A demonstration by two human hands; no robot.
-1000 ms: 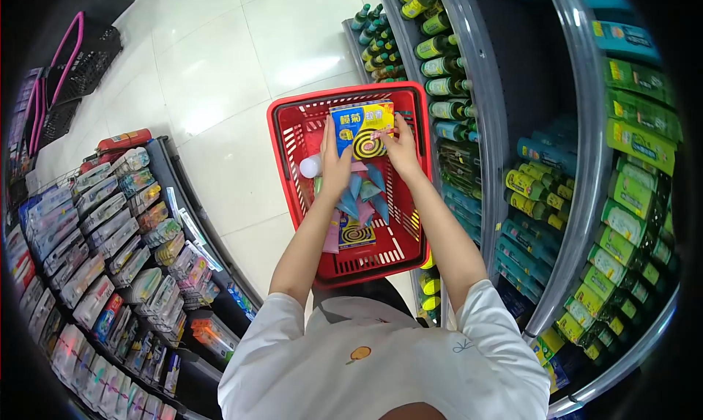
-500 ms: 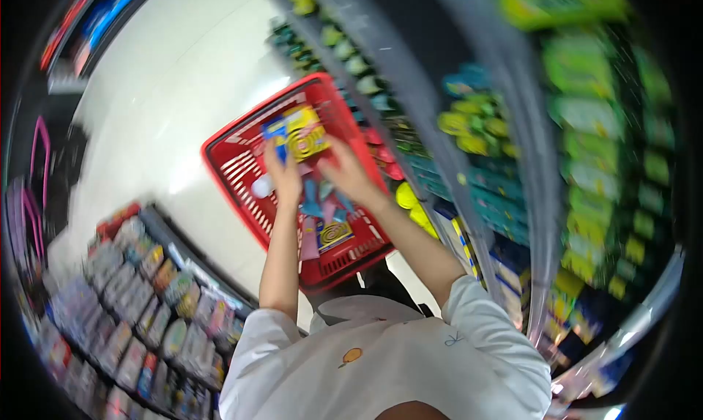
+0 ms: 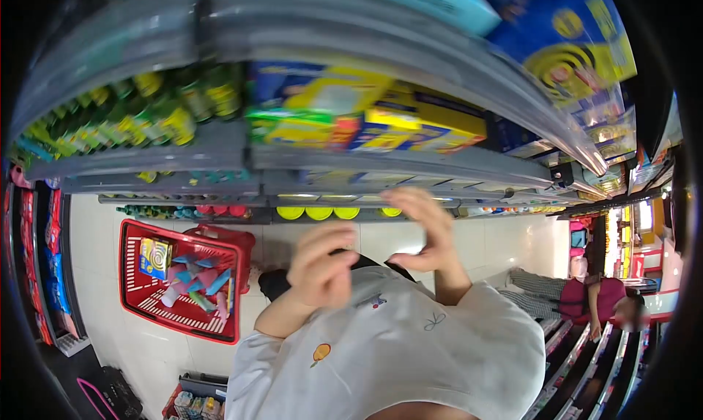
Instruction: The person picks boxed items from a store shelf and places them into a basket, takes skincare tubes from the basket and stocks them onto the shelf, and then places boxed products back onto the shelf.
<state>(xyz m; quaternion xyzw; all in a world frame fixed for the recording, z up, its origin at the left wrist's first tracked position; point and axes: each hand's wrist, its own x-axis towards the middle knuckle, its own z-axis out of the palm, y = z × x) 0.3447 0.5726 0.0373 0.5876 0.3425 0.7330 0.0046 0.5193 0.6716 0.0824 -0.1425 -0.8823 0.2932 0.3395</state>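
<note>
My left hand [image 3: 322, 265] is raised in front of the white shirt, its fingers loosely curled with nothing visible in them. Across from it, my right hand [image 3: 428, 233] has its thumb and fingers spread and holds nothing. Both hands are close to the lower shelves and touch no goods. To the left, the red shopping basket [image 3: 233, 325] stands on the floor. Inside it, a blue-and-yellow box with a spiral print [image 3: 155, 257] leans near the far-left corner, beside a jumble of pink, blue and white items [image 3: 198, 281].
Shelving [image 3: 410, 160] runs across in front, with yellow-and-blue boxes [image 3: 425, 123] and green bottles [image 3: 132, 120]. A large blue-and-yellow spiral-print pack [image 3: 564, 54] hangs upper right. A person in a red top [image 3: 611, 299] is at the right, beside low racks [image 3: 586, 369].
The spiral-print box, earlier between my hands over the basket, now lies in it, let go. My hands have moved away from the basket, and the view has turned towards the shelves.
</note>
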